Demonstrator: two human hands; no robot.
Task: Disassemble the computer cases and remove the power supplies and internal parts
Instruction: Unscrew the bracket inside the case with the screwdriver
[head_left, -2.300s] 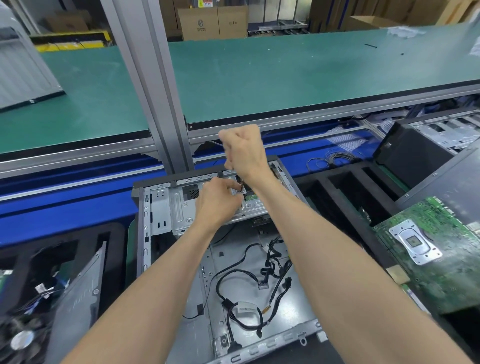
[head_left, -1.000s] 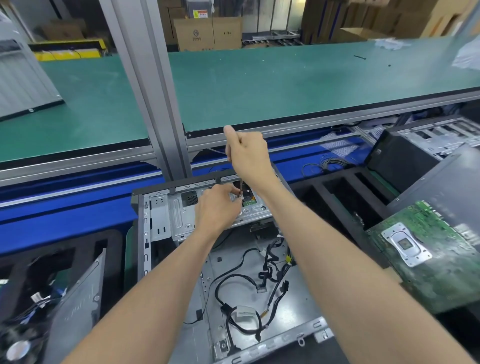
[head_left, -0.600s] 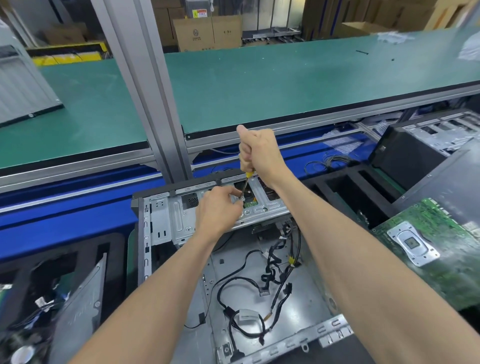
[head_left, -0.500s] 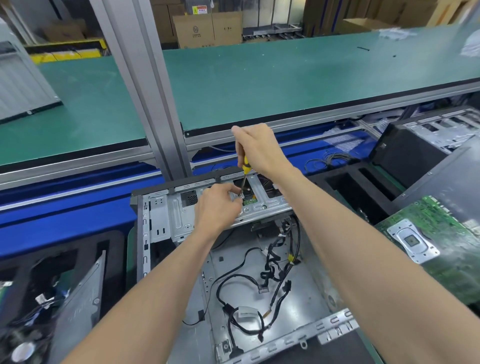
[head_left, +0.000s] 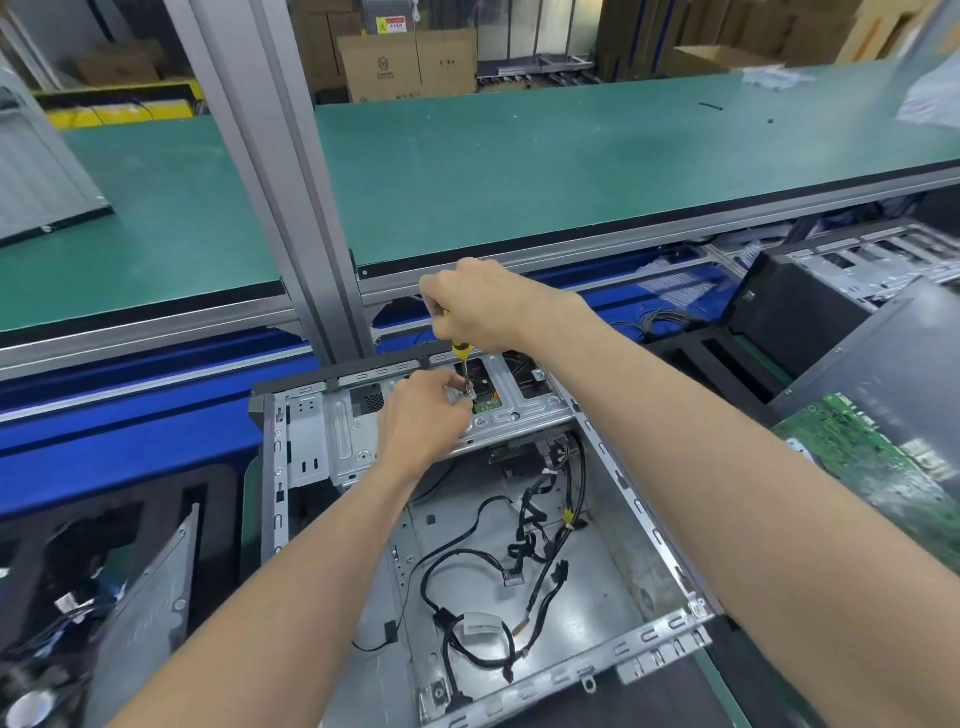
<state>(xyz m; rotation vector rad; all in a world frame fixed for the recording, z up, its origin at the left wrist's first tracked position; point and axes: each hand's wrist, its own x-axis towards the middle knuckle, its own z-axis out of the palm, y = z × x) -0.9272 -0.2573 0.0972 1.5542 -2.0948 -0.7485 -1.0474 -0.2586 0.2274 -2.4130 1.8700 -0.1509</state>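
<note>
A: Where does the work stand?

B: The computer case (head_left: 613, 519) lies open on its side in the black foam tray (head_left: 691, 358), in front of the person. Work is at the drive cage (head_left: 332, 441) along the far edge of the case.

A: State of the hands?

B: The right hand (head_left: 483, 306) is curled in a fist round the yellow-handled screwdriver (head_left: 461, 352), shaft pointing down, tip at a screw on the cage. The left hand (head_left: 423, 418) pinches at that same spot with thumb and fingertips. I cannot tell whether it holds the screw or only steadies the tip.

A: Why that arrangement?

B: Judging by the pose, the fist supplies torque from above, and the left hand keeps the tip seated and stands ready to catch the loosened screw.

A: Remaining parts?

B: Loose black cables (head_left: 524, 561) lie on the case floor. A green circuit board (head_left: 878, 457) already rests on a panel to the right, outside the case.

A: Changes against half a second ago?

B: The right fist has rotated: its knuckles now lie more level. Tip and left hand remain at the same screw.
</note>
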